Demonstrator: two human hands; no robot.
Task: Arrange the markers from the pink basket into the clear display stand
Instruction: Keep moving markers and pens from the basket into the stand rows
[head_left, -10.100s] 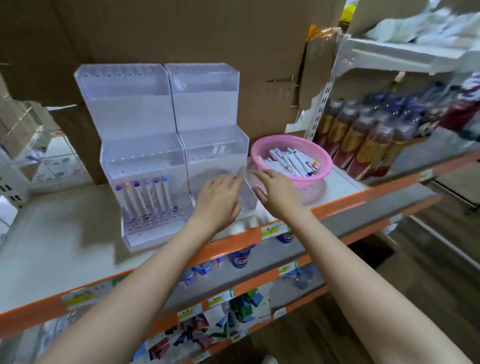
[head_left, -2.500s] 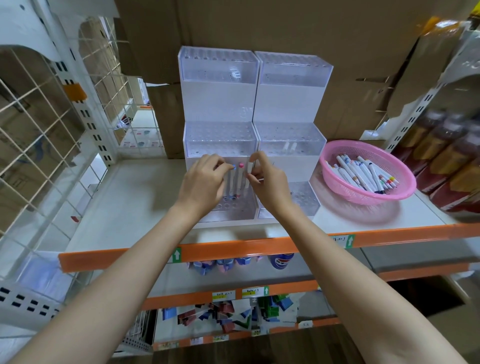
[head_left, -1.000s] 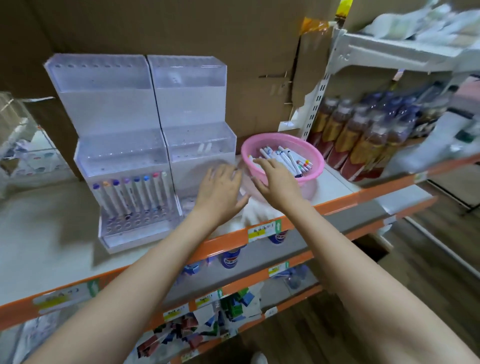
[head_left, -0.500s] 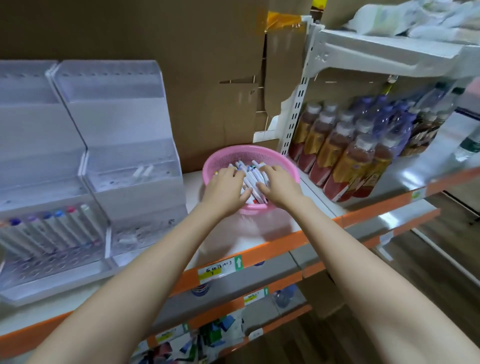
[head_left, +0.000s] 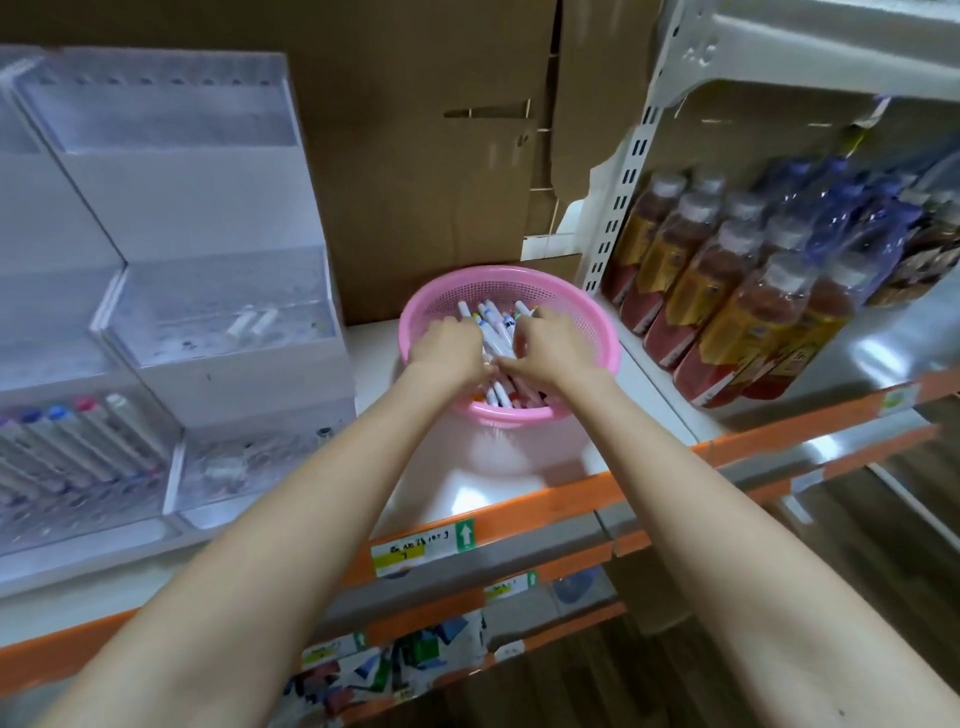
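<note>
Both hands are now down in the basket (head_left: 566, 301); a second ago they were short of it, over the shelf (head_left: 519, 467). The left hand (head_left: 448, 349) and right hand (head_left: 548, 349) lie knuckles-up on the markers (head_left: 492, 325) with fingers curled into the pile. The backs of the hands hide the tips, so I can't tell if either one has a marker gripped yet. Read: the last batch is placed and this is the next pickup. The view has swung right, so the stand (head_left: 218, 322) sits at frame left. The seated row (head_left: 78, 431) is in its front-left tier and the other tiers look mostly unfilled. The basket looks well stocked, so the task is probably early. The shelf is white with an orange lip (head_left: 545, 512) and cardboard (head_left: 415, 130) behind it. Bottles (head_left: 727, 296) are in the bay to the right, packets (head_left: 415, 660) are on the tier below, and the floor (head_left: 857, 545) is wood.
</note>
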